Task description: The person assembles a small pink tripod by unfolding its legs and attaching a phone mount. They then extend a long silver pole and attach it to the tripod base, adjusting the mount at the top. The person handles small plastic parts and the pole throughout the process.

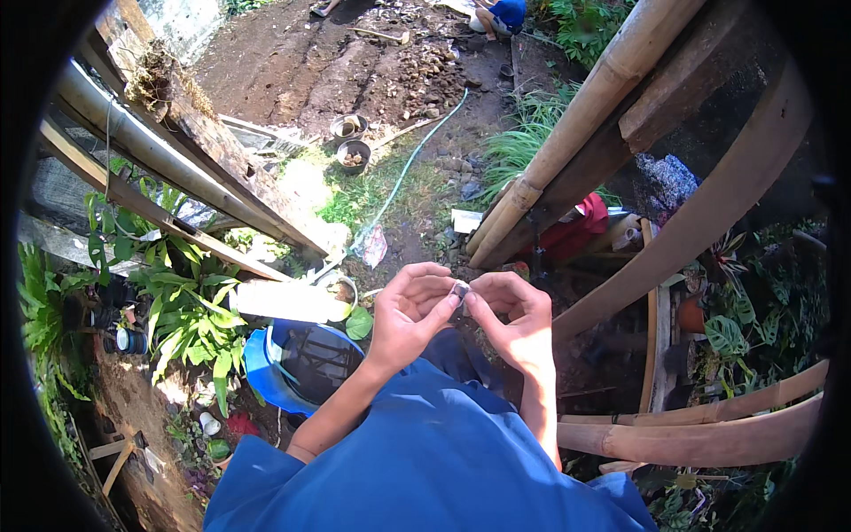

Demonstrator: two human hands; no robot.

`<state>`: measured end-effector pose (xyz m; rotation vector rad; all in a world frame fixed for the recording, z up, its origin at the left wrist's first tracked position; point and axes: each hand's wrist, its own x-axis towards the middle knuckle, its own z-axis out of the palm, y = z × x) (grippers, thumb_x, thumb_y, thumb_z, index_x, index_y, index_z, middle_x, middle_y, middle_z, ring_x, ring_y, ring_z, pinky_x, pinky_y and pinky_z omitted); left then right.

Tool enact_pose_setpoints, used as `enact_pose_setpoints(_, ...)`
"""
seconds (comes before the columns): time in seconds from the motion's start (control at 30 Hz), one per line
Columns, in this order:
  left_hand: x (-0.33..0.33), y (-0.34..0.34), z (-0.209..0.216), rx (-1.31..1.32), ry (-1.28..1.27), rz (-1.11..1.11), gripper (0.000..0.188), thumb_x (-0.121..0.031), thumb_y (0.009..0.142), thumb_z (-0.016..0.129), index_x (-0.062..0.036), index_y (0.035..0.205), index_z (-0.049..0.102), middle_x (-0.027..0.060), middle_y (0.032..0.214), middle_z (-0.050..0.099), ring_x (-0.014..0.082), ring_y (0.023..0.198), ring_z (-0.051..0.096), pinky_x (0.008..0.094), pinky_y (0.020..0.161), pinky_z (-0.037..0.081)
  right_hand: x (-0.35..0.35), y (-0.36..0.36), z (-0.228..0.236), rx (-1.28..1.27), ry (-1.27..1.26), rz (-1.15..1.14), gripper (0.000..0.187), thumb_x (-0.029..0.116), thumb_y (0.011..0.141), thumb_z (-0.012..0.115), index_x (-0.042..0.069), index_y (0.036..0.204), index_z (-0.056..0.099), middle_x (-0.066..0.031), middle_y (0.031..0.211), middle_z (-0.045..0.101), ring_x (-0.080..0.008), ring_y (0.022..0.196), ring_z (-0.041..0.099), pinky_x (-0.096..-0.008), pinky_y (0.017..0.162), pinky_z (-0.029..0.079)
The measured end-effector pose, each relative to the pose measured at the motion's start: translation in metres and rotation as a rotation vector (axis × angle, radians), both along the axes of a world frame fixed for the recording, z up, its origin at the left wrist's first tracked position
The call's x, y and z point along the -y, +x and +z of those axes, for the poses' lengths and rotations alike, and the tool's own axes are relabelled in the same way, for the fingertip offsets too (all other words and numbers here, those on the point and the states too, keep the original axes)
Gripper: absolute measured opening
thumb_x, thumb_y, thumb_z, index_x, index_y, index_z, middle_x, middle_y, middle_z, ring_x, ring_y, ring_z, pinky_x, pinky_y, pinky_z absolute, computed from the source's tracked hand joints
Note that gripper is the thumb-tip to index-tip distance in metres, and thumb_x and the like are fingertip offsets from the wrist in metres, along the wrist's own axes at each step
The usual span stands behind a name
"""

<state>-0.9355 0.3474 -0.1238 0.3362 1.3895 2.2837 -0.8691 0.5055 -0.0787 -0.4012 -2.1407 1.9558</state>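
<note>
In front of my chest, my left hand (412,310) and my right hand (512,317) meet at their fingertips. Between the thumbs and forefingers they pinch a small dark grey piece with a pale edge (459,290), too small to name. Both hands are closed on it, the thumbs pressing from the near side. Below and left of my left forearm stands a blue bucket (264,365) with dark water in it. A white cylinder-like object (292,301) lies in bright sun just beyond the bucket.
Bamboo poles (567,146) and wooden beams (213,151) slant up on both sides. A green hose (417,164) runs along the ground ahead, past black pots (353,157). Potted plants (191,306) crowd the left. Farther off, a person in blue (507,16) crouches by tilled soil.
</note>
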Motion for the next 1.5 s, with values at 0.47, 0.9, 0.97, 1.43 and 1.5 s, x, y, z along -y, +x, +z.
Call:
enact_pose_setpoints(0.47, -0.038, -0.113, 0.012, -0.458, -0.428, 0.416, 0.03, 0.003, 0.084, 0.076, 0.0002, 0.113, 0.069, 0.0119, 0.105, 0.077, 0.018, 0.095, 0.076, 0.0291, 0.086, 0.061, -0.038, -0.156, -0.027, -0.347, 0.266, 0.073, 0.014, -0.006, 0.083, 0.077, -0.004, 0.095, 0.07, -0.0081, 0.086, 0.074, -0.0093, 0.075, 0.071, -0.0231, 0.069, 0.057)
enact_pose_setpoints(0.9, -0.143, -0.216, 0.01, -0.677, -0.629, 0.534, 0.029, 0.001, 0.084, 0.074, -0.0033, 0.112, 0.07, 0.0127, 0.108, 0.076, 0.0237, 0.095, 0.076, 0.0327, 0.079, 0.062, -0.134, -0.265, -0.057, -0.259, 0.13, 0.103, 0.019, 0.001, 0.085, 0.08, -0.002, 0.102, 0.073, -0.0082, 0.088, 0.076, -0.0107, 0.075, 0.072, -0.0246, 0.067, 0.058)
enact_pose_setpoints(0.97, -0.164, -0.228, 0.002, -0.751, -0.67, 0.519, 0.028, 0.0, 0.085, 0.074, -0.0047, 0.112, 0.07, 0.0119, 0.107, 0.076, 0.0237, 0.093, 0.076, 0.0331, 0.079, 0.062, -0.155, -0.272, -0.065, -0.221, 0.097, 0.116, 0.02, 0.004, 0.086, 0.08, -0.002, 0.104, 0.073, -0.008, 0.088, 0.076, -0.0106, 0.076, 0.072, -0.0247, 0.068, 0.058)
enact_pose_setpoints(1.43, -0.213, -0.282, -0.021, -0.583, -0.769, 0.439, 0.031, -0.005, 0.087, 0.072, -0.0069, 0.118, 0.068, 0.0108, 0.104, 0.076, 0.0216, 0.092, 0.077, 0.0332, 0.077, 0.064, -0.208, -0.331, -0.099, -0.063, -0.029, 0.199, 0.018, 0.011, 0.092, 0.077, 0.0, 0.103, 0.07, -0.0061, 0.089, 0.075, -0.0092, 0.079, 0.071, -0.0237, 0.073, 0.057)
enact_pose_setpoints(1.5, -0.215, -0.287, -0.02, -0.588, -0.769, 0.432, 0.032, -0.006, 0.087, 0.072, -0.0068, 0.118, 0.067, 0.011, 0.104, 0.076, 0.0217, 0.09, 0.077, 0.0331, 0.077, 0.064, -0.213, -0.334, -0.099, -0.059, -0.045, 0.199, 0.017, 0.01, 0.092, 0.077, -0.001, 0.103, 0.07, -0.0057, 0.089, 0.075, -0.0086, 0.079, 0.07, -0.0232, 0.074, 0.056)
